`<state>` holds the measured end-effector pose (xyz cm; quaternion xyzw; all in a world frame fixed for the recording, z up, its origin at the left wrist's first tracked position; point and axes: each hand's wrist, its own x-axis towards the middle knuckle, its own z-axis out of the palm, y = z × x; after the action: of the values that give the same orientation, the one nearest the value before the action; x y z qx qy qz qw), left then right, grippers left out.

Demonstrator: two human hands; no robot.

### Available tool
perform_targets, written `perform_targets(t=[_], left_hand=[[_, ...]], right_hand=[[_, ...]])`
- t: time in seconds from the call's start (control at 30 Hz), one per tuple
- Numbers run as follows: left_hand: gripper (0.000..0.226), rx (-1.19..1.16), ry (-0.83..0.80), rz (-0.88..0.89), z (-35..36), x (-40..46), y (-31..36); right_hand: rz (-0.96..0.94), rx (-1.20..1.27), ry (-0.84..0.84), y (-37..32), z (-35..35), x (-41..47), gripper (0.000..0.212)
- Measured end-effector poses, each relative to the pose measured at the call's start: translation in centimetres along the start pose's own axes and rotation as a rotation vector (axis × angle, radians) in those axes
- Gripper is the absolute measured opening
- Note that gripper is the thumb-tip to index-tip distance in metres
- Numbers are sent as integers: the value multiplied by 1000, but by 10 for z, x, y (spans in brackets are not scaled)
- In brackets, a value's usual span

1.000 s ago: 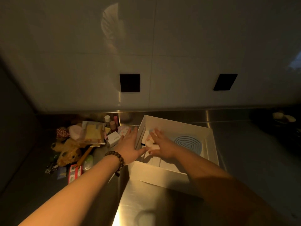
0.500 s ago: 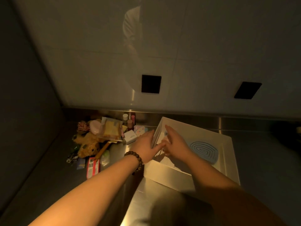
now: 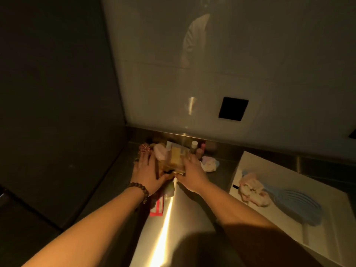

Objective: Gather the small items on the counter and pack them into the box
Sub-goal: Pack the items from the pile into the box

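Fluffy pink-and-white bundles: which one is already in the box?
The fluffy pink-and-white bundle beside the blue hairbrush; the other bundle lies on the steel counter.

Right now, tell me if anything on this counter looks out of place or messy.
Small items sit in a jumbled heap against the back wall, overlapping. A red-and-white packet lies apart, nearer the front. In the white box, nothing looks spilled.

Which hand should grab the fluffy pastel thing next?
The right hand. It sits nearer the fluffy pastel thing and the box; the left hand rests on the pile's far side.
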<state>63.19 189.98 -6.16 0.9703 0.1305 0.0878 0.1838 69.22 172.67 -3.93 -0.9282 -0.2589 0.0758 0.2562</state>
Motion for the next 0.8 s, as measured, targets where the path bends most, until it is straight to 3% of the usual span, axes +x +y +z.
perform_targets(t=[0.13,0.3,0.5,0.63,0.8], left_hand=[[116,-14,-88,-61,8,8,-27],[116,-43,-151,-4,22,14,-34],[97,-105,-144,-14,32,19,-38],[74,-189,-96,-21,28,19,-39],[57,-321,-47,-41,20,8,-35]], right_hand=[[45,-57,-17,1,29,29,81],[112,-120,-15,4,46,54,86],[104,-192,49,10,50,62,67],[48,-97,105,12,46,56,49],[21,26,186,6,39,43,46]])
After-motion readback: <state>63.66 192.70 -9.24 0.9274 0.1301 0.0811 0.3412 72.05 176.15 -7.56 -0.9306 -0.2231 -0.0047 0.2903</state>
